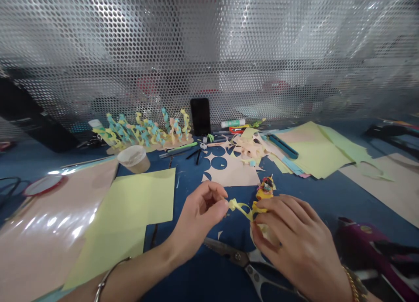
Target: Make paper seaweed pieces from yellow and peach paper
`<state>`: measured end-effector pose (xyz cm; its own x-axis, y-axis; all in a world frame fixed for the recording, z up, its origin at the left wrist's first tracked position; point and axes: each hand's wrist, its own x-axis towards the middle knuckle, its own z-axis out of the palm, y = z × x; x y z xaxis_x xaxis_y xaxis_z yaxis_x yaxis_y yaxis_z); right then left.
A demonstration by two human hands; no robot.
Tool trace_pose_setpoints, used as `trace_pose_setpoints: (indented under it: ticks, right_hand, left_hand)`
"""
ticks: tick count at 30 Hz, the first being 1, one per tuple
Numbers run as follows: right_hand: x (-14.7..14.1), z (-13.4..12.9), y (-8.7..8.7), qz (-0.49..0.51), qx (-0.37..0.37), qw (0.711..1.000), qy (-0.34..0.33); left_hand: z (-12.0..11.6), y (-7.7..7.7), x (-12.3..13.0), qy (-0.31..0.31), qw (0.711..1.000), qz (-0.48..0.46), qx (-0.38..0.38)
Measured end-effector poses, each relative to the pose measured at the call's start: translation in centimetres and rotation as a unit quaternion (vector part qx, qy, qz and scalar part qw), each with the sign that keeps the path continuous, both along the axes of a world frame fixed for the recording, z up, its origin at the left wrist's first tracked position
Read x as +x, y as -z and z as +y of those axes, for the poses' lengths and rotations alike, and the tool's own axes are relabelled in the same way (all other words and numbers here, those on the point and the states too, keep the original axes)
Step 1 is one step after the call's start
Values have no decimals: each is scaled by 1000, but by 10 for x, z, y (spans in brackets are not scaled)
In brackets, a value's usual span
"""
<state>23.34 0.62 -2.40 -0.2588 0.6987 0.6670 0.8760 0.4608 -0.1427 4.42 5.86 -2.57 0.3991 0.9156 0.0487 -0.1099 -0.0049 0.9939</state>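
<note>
A curled yellow paper strip (242,208) stretches between my two hands above the blue table. My left hand (204,208) pinches the strip's left end between thumb and fingertips. Its other end is in the fingers of my right hand (291,236), which partly hide it. A pale rounded piece, perhaps paper, shows under the right fingers. Just beyond that hand lies a small yellow object with a multicoloured top (266,187), its kind unclear. Open scissors (240,256) lie below my hands, their handles partly covered by the right hand.
Yellow sheets (157,195) lie at left, near a plastic cup (134,158). Behind stand several paper spirals (150,129) and a black phone (200,116). Cut-out paper (225,169), a glue stick (233,123), a blue cutter (283,146) and a purple tool (369,245) lie around.
</note>
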Motion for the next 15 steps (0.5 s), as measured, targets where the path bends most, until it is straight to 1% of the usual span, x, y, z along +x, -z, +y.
trace_pose_setpoints:
  ticks: [3,6,8,11,15]
  right_hand:
    - [1,-2,1,-25,9,1000,7]
    - [1,-3,3,-41,11,999,13]
    - [1,-4,3,-49,14,999,16]
    - [1,-3,3,-55,17,998,18]
    - [1,-2,4,-54,15,998,15]
  left_hand:
    - [-1,-10,0,-5,995,93,30]
    - [-2,-17,0,-2,979,193,67]
    - [-2,-18,1,-2,966,241,96]
    - [-4,-16,3,-8,950,280,135]
    - [-6,-14,3,-5,948,284,142]
